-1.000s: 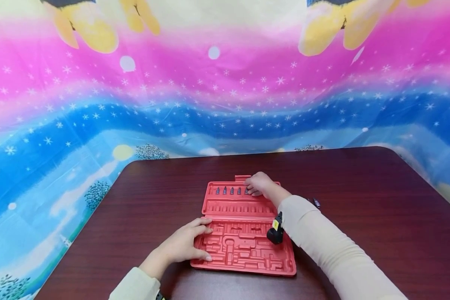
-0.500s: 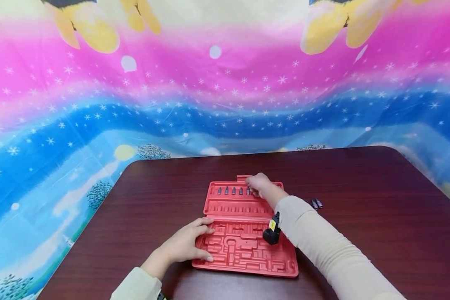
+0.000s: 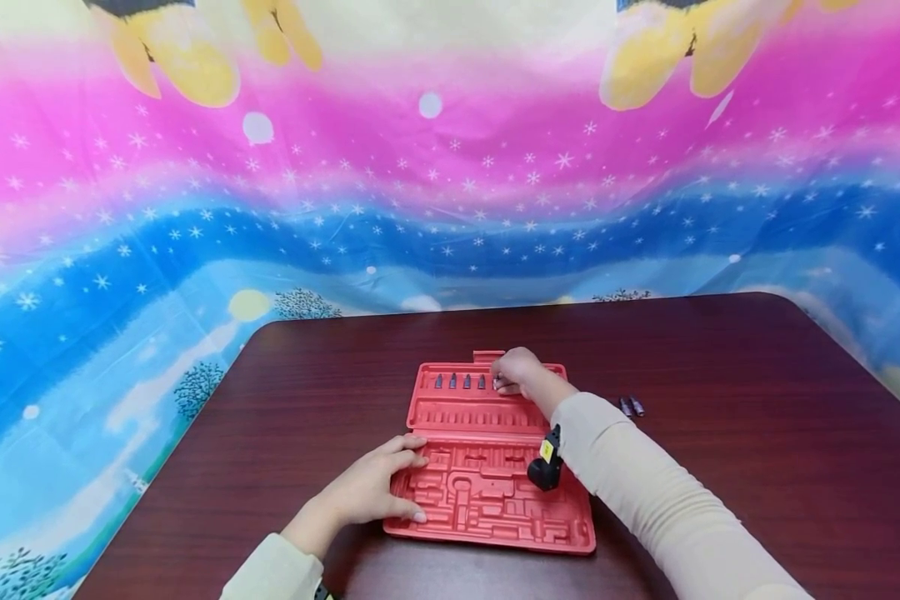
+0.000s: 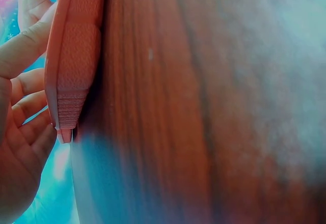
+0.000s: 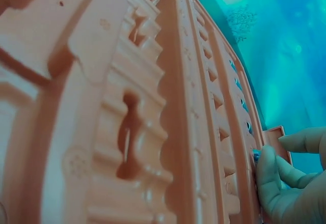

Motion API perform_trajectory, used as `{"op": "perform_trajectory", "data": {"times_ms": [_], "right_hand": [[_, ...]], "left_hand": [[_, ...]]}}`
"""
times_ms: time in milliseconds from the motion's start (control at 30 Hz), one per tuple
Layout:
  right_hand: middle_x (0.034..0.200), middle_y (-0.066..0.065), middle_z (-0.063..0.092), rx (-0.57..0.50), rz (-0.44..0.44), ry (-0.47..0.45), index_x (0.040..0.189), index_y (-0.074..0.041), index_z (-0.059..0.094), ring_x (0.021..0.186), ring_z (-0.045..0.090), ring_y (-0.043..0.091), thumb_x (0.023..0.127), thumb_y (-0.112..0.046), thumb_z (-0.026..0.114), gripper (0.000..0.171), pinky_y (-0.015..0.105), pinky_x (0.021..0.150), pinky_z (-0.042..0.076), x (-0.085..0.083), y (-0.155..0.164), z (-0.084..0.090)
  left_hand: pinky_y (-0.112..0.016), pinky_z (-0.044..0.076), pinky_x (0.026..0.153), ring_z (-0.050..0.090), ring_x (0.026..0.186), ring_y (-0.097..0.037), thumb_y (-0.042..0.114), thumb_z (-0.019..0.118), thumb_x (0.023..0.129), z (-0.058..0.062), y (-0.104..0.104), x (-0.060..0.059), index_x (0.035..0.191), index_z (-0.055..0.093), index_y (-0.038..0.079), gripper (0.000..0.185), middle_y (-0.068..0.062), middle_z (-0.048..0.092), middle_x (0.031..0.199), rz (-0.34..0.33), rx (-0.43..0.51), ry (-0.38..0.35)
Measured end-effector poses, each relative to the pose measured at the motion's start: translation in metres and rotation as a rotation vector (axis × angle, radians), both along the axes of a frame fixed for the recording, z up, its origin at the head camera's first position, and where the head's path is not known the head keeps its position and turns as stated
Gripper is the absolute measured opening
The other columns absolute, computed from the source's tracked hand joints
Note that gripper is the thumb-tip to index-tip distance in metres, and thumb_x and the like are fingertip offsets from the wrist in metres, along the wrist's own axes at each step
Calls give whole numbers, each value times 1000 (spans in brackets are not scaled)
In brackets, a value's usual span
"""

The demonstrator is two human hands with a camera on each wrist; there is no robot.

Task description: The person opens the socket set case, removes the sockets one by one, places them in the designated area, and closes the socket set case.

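An unfolded red plastic tool case (image 3: 487, 483) lies on the table. My left hand (image 3: 371, 483) rests on its left edge, fingers spread over the rim; in the left wrist view the hand (image 4: 25, 127) is beside the case's side wall (image 4: 76, 56). Along the far half's upper row stand several small dark screwdriver bits (image 3: 453, 382). At that row's right end, my right hand (image 3: 521, 371) has bent fingers on another bit, mostly covered in the head view. The right wrist view shows part of this bit (image 5: 256, 155) at the fingertips of the right hand (image 5: 293, 183).
Two more dark bits (image 3: 632, 407) lie on the dark wooden table (image 3: 720, 467), right of the case and close to the right sleeve (image 3: 630, 458). A small red latch tab (image 3: 487, 356) sticks out from the far edge. A printed curtain (image 3: 450, 208) hangs behind the table.
My right hand has shifted only slightly at the row's right end; its fingers now cover the bit that showed half a second ago. The left hand stays in place.
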State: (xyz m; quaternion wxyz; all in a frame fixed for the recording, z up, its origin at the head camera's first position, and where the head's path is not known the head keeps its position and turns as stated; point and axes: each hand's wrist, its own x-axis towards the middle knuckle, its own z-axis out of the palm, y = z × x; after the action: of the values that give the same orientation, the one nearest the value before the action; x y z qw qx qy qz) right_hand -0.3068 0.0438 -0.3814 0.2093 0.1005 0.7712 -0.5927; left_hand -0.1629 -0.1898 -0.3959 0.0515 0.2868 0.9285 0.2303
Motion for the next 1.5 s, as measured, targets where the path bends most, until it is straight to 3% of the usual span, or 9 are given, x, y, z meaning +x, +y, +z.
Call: {"op": "perform_trajectory", "data": {"times_ms": [233,467,733,900,1100,1500], "right_hand": [[62,9,50,9,2,20,92,5,55,49,49,13,83,-3,52,12,23,49,48,-2,0,-6],[72,10,50,34,50,54,84,1,51,59,51,16,81,0,52,3,25,53,49,-2,2,-7],[73,10,50,66,102,78,89,5,52,59,51,15,83,3,50,6,24,55,49,1,3,-5],[75,11,51,22,81,98,87,6,53,58,50,14,84,5,43,10,23,54,49,0,4,-7],[82,13,49,-83,11,107,94,4,50,68,51,18,86,0,44,10,27,61,50,1,7,-9],[84,10,54,-108,95,200,96,2,49,81,54,26,87,-6,47,12,32,69,48,17,24,2]], "left_hand": [[-34,31,94,34,119,-21,42,74,60,1,1,1,107,60,11,58,0,41,126,2,3,-5],[-34,31,94,34,119,-20,42,74,60,2,1,1,107,60,10,58,0,41,126,3,0,-5],[-34,30,95,33,120,-20,42,73,61,2,0,2,108,60,9,59,0,40,127,6,-2,-18],[-35,30,95,32,120,-20,43,73,61,2,1,1,108,59,10,59,0,40,127,4,0,-27],[-34,31,94,33,119,-20,43,73,61,2,-1,-1,108,59,10,60,0,40,127,3,2,-20],[-35,30,95,32,120,-20,44,73,61,2,0,-1,109,59,10,61,0,40,127,5,2,-28]]}}
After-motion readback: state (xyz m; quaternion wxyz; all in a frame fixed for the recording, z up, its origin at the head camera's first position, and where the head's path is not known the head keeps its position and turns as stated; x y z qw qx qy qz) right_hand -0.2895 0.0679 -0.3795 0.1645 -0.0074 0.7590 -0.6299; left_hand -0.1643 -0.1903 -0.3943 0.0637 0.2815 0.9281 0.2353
